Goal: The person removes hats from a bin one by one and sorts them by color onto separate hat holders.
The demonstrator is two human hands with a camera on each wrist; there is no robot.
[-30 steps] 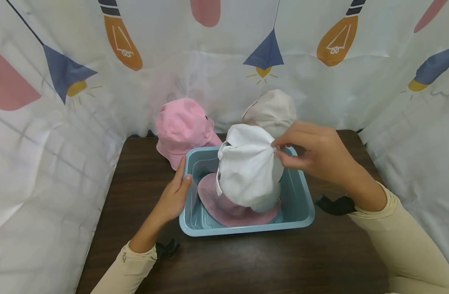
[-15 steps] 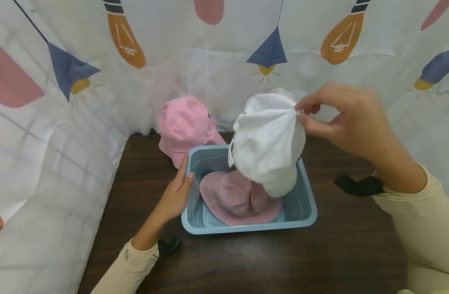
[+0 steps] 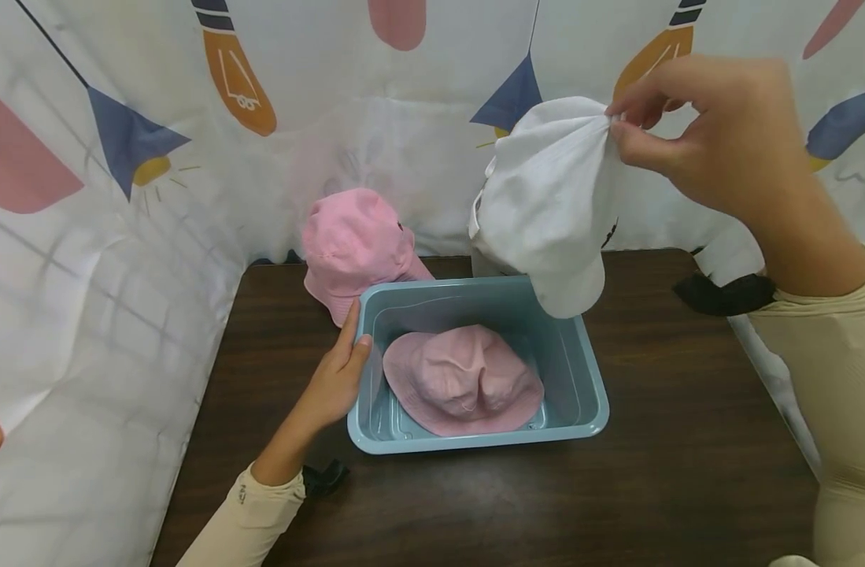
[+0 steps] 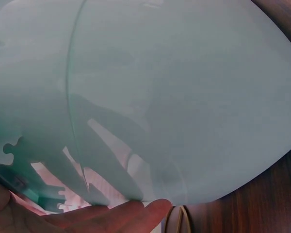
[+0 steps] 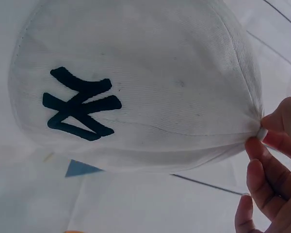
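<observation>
My right hand [image 3: 722,134] pinches a white baseball cap [image 3: 545,189] by the top of its crown and holds it up behind the bin, brim hanging down. A dark embroidered letter logo [image 5: 82,104] shows on the cap's front in the right wrist view. My left hand [image 3: 336,374] grips the left rim of a light blue plastic bin [image 3: 475,445], thumb over the edge and fingers along the outside. In the left wrist view, its fingers [image 4: 121,216] lie against the bin wall [image 4: 194,97]. Inside the bin sits a dusty-pink bucket hat [image 3: 467,378].
A brighter pink cap [image 3: 357,244] lies behind the bin's left corner. Part of a pale object [image 3: 489,264] shows below the raised white cap, mostly hidden. The dark wooden table [image 3: 475,512] meets a white patterned curtain [image 3: 404,142] at the back and sides.
My right hand has lifted the white cap out of the bin, up and to the right, uncovering the bucket hat. An off-white cap behind is now mostly hidden. My left hand stays on the rim.
</observation>
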